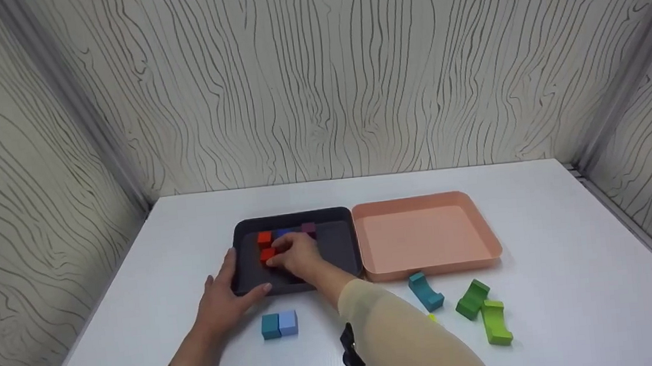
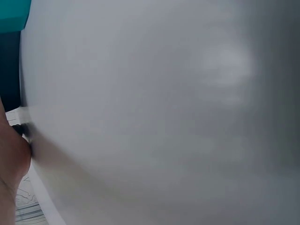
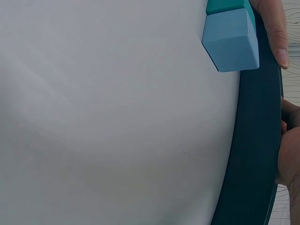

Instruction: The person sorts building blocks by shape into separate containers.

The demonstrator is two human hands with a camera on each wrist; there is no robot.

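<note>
We see a smooth, matt dark tray (image 1: 338, 241), plastic-looking like the pink tray (image 1: 419, 234). The red cubes (image 1: 265, 239) look smooth and matt, the white tabletop (image 1: 556, 245) smooth and faintly glossy, the wall (image 1: 317, 77) wood-grained, the sleeves (image 1: 404, 329) cloth.

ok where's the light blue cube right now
In the head view, the light blue cube sits left of centre on the white table, just right of the teal cube, in front of the dark tray.

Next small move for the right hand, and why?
Probably let the right hand release the near red cube: it's within the dark tray, just in front of the other red cube, while the left hand rests at the tray's corner.
</note>
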